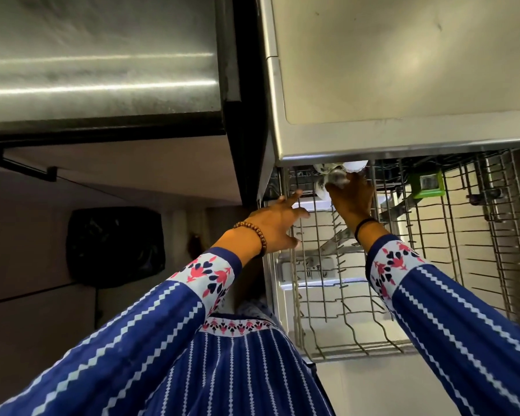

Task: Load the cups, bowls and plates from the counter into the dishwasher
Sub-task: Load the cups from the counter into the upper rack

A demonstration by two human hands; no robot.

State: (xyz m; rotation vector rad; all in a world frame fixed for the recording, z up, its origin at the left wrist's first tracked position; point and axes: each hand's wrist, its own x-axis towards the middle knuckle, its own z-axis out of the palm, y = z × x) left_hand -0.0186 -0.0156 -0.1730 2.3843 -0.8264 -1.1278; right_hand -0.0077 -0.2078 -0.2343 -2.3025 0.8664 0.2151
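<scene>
The dishwasher's wire rack [427,265] is pulled out below a steel counter [403,70]. My right hand [353,202] reaches to the rack's far left corner and grips a clear glass cup [332,179] lying among the tines. Another white cup [356,166] sits just beyond it, partly hidden under the counter edge. My left hand [278,225] hovers at the rack's left rim with its fingers spread, holding nothing.
A green plastic holder [428,184] sits at the back of the rack. A dark bin [114,246] stands on the floor to the left, under a steel appliance front [102,64]. Most rack tines to the right hold nothing.
</scene>
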